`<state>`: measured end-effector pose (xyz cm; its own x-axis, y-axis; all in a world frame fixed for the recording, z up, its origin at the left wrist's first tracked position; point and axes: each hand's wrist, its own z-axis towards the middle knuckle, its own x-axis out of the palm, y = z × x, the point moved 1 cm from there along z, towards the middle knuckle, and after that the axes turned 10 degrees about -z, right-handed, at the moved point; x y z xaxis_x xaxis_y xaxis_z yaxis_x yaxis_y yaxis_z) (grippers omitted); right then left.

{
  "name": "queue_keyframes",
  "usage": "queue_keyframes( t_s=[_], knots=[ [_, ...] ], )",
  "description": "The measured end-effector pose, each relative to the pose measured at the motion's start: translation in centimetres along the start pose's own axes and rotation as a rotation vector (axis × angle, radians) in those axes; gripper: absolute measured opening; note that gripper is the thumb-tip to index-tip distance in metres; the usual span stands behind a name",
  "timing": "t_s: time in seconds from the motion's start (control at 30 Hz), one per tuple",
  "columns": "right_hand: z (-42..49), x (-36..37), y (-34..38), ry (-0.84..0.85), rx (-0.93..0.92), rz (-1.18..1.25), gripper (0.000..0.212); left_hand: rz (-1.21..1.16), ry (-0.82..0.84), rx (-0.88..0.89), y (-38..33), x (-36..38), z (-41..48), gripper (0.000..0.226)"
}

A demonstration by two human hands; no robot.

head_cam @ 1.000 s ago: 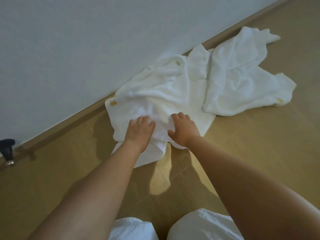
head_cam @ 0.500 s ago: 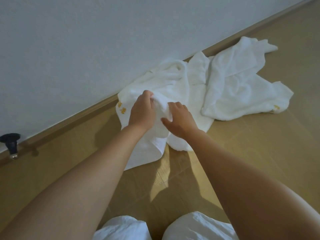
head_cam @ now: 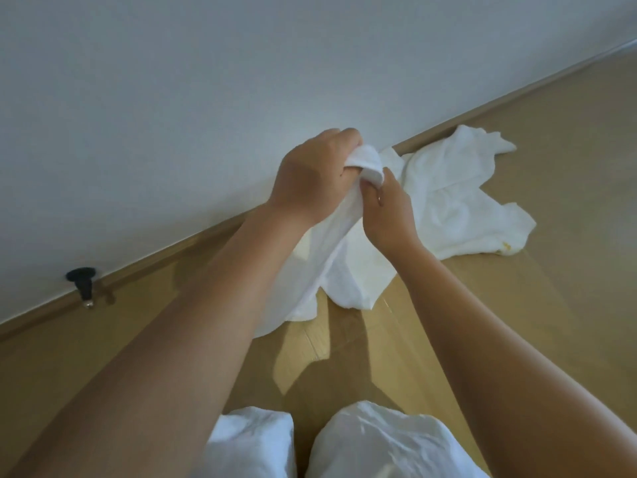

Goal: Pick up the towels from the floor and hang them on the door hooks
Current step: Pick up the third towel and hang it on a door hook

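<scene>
Towels: two white cloths at the foot of a pale wall (head_cam: 172,115), on a tan wooden floor (head_cam: 517,305). The nearer towel (head_cam: 344,270) is gathered at its upper end and raised in both hands; its lower part hangs down between the forearms, and its bottom folds touch the floor. The left hand (head_cam: 310,181) is closed, its grip wrapped over the bunched top of the cloth, a rolled white edge showing past the knuckles. The right hand (head_cam: 389,212) sits just beside it, thumb and fingers pressed together on the same bunch from the right side; the two hands nearly touch. Both forearms reach forward from the lower edge of the view.

The second towel (head_cam: 465,201) lies crumpled and spread flat on the floor to the right, against the wooden baseboard (head_cam: 155,260), with a small yellow mark near its lower right corner. Whether it overlaps the raised towel behind the right hand cannot be told.

A black doorstop (head_cam: 82,281) projects from the wall just above the baseboard at the left, well apart from both towels. At the bottom of the view, the person's knees in white fabric (head_cam: 362,443) appear, apart from the hanging cloth. Shadows of the arms fall on the floor beneath the raised towel.
</scene>
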<state>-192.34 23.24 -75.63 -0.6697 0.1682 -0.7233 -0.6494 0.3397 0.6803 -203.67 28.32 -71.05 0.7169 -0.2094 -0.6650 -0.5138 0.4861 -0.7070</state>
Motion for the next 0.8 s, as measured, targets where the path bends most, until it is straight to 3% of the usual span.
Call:
queue_keyframes(
  t_s=[0.2, 0.47, 0.63, 0.7, 0.8],
  knots=[
    [-2.0, -9.4, 11.2, 0.004, 0.013, 0.109, 0.027, 0.009, -0.059, -0.045, -8.7, -10.6, 2.5, 0.032],
    [-6.4, -23.7, 30.9, 0.046, -0.038, 0.247, 0.027, 0.158, -0.415, -0.259, -20.1, -25.5, 1.8, 0.039],
    [-9.8, -30.9, 41.0, 0.069, -0.143, 0.216, 0.025, -0.001, -0.618, -0.221, -29.0, -32.6, -0.7, 0.029],
    [-11.3, -33.1, 43.6, 0.07, -0.141, 0.247, 0.025, -0.041, -0.641, -0.176, -31.9, -34.9, -1.9, 0.029],
    [-13.7, -35.8, 47.0, 0.065, -0.135, 0.321, 0.024, -0.006, -0.544, -0.178, -35.2, -37.2, -3.9, 0.038]
  ],
)
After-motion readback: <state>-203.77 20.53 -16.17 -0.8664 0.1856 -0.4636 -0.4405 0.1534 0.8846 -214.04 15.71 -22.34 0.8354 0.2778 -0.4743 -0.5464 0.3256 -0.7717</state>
